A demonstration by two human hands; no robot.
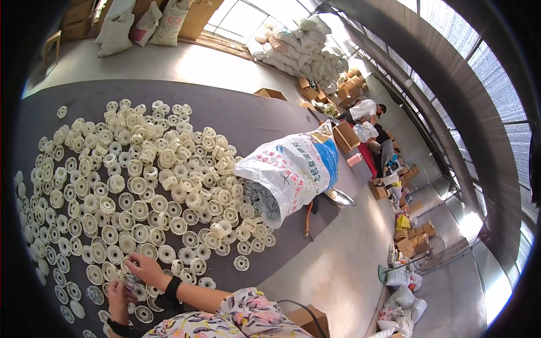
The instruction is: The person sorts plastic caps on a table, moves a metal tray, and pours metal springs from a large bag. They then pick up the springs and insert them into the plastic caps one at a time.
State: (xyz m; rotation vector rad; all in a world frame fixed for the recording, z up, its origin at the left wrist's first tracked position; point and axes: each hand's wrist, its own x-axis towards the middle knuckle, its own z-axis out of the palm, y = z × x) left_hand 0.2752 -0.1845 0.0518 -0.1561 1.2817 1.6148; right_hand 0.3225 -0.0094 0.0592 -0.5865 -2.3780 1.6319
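- L hand [118, 297], nr tabletop's near edge: fingers bent; can't tell if grip is pinching anything.
- R hand [149, 271], just beside L: fingers curled down at a small dark-silvery item [132, 279] btwn the hands; detail too small, can't tell if grip pinches it.
- Cream, round, wheel-shaped plastic pcs [138, 185] heaped & scattered around hands, from left edge to mid of dark grey tabletop [236, 107].
- White woven plastic sack [293, 163] w/ blue panel lies nr right edge, mouth toward pcs; thin grey parts [264, 201] show there.
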